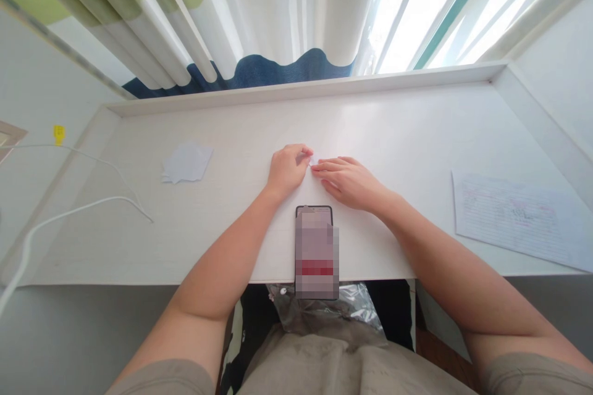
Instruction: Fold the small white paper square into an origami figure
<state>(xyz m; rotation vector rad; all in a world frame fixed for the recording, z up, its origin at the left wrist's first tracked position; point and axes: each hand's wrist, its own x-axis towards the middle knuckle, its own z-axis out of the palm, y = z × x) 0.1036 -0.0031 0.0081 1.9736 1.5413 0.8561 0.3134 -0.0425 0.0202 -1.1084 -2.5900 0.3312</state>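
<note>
Both hands meet mid-desk: the left hand (288,168) pinches a tiny white paper piece (314,160), fingers curled, while the right hand (348,181) lies flat, fingertips pinning it, apparently to steady a fold. A phone (316,247) overhangs the desk's (407,129) near edge. No containers in sight; paper stack (187,162) far left.

A pale white wooden surface (222,241) with a raised rim runs along the window. Above it hangs a pleated curtain banded green, white and navy (259,18). Bright daylight floods through the white-framed window (430,6). Plain light grey walls (563,62) flank both sides.
</note>
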